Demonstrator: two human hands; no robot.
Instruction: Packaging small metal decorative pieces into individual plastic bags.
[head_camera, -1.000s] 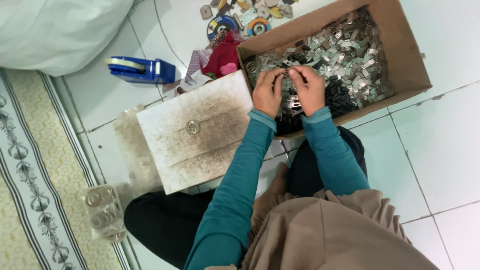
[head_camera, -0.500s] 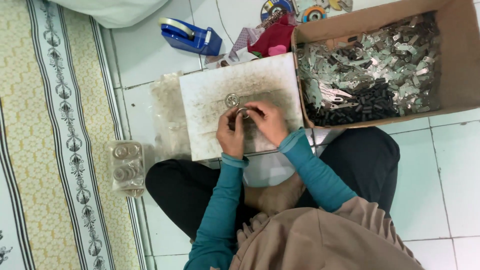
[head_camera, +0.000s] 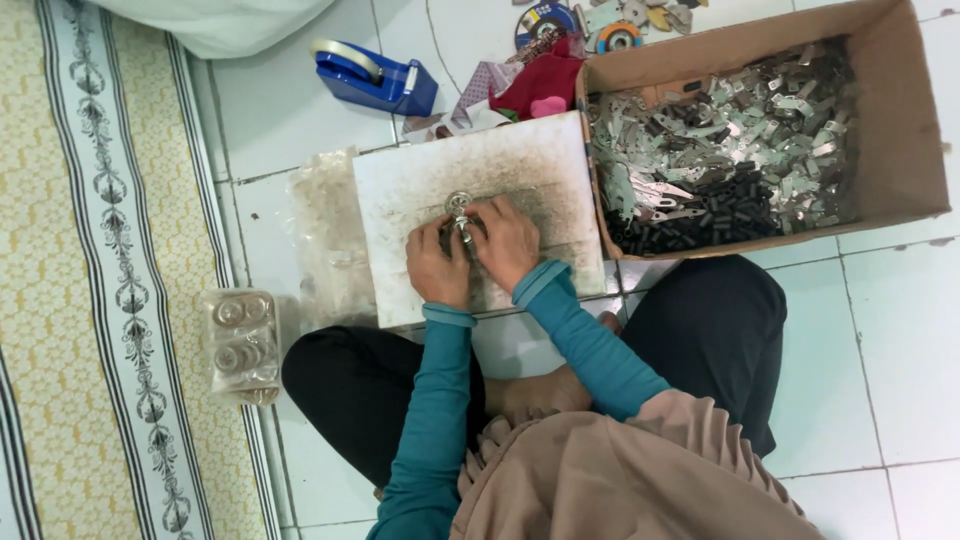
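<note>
Both hands rest together on a stained white board (head_camera: 520, 160) that lies across my lap. My left hand (head_camera: 438, 268) and my right hand (head_camera: 508, 242) pinch a small shiny metal part (head_camera: 463, 228) between their fingertips. The part sits against a round metal fitting (head_camera: 458, 201) fixed in the middle of the board. Teal sleeves cover both forearms. The fingers hide most of the part.
A cardboard box (head_camera: 915, 120) of small silver and black metal pieces stands at the right. A blue tape dispenser (head_camera: 375, 78), red cloth (head_camera: 545, 80) and loose discs lie beyond the board. A clear bag of metal rings (head_camera: 240, 345) sits left, by a patterned mat (head_camera: 80, 300).
The hands left the cardboard box and came to the middle of the board, carrying a small metal part. The view shifted left and nearer.
</note>
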